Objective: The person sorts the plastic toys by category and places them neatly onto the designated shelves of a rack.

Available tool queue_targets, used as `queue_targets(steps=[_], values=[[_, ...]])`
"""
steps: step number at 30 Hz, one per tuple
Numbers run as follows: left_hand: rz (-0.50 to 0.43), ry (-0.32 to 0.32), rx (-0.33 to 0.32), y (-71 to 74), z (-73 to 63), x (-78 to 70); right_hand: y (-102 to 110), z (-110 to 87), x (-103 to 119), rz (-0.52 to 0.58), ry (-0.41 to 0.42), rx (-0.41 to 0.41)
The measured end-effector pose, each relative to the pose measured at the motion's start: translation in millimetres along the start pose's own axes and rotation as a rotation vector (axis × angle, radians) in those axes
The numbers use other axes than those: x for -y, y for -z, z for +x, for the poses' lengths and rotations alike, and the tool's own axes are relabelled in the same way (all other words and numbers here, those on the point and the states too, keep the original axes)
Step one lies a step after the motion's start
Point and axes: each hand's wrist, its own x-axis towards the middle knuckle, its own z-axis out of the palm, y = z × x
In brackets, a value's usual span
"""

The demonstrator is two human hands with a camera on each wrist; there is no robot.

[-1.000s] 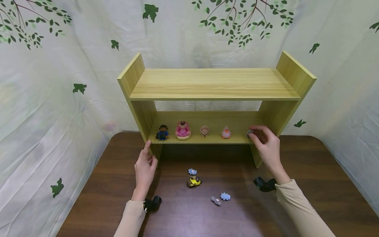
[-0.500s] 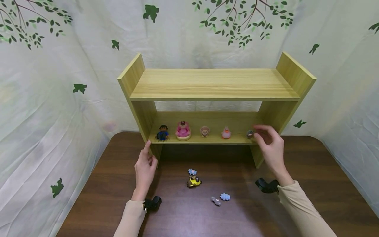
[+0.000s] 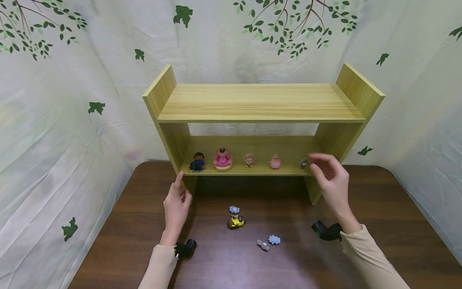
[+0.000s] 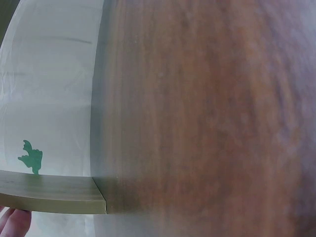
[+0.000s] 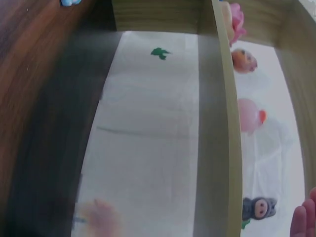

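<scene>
My right hand (image 3: 333,180) is at the right end of the middle shelf board, thumb and index finger apart with nothing between them. Just left of its fingertips stands a small grey figurine (image 3: 304,163); the right wrist view shows this grey figurine (image 5: 259,208) with a pinkish face and ears. My left hand (image 3: 177,206) touches the left front edge of the wooden shelf (image 3: 231,174) with an extended index finger. Along that board stand a dark-haired figurine in blue (image 3: 197,162), a pink bear figurine (image 3: 223,159), a small lion-like figurine (image 3: 249,160) and a pink bird figurine (image 3: 275,161).
On the brown table (image 3: 216,265) in front lie a blue figurine (image 3: 234,209), a yellow and brown toy (image 3: 236,221), a grey figurine (image 3: 263,245) and a second light blue figurine (image 3: 274,240). A white leaf-print curtain (image 3: 108,80) hangs behind.
My right hand has let go of the small grey figurine and moved slightly right, away from it. The figurine stays standing on the board. My left hand has not moved.
</scene>
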Motion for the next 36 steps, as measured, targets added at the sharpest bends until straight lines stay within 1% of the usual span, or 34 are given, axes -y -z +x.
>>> queue_targets(steps=[4, 9, 20, 29, 33, 36], values=[[-0.001, 0.011, 0.001, -0.2, -0.3, 0.4, -5.9, -4.6, 5.6, 0.033, 0.002, 0.013], [0.001, 0.011, -0.002, -0.2, -0.2, 0.9, -12.6, -13.7, 7.3, 0.050, -0.026, 0.044], [0.004, -0.004, -0.004, 0.0, -0.5, 1.5, -26.6, -36.6, -2.7, 0.036, -0.036, 0.155], [0.016, -0.026, -0.009, -0.7, -0.1, 1.3, -42.3, -53.8, -7.1, 0.033, -0.077, 0.222], [0.016, -0.024, -0.009, -0.9, -0.6, 2.1, -48.9, -60.9, -8.5, 0.035, -0.086, 0.249], [0.016, -0.015, -0.006, -1.1, -0.8, 2.2, -53.4, -66.6, -10.5, 0.038, -0.077, 0.272]])
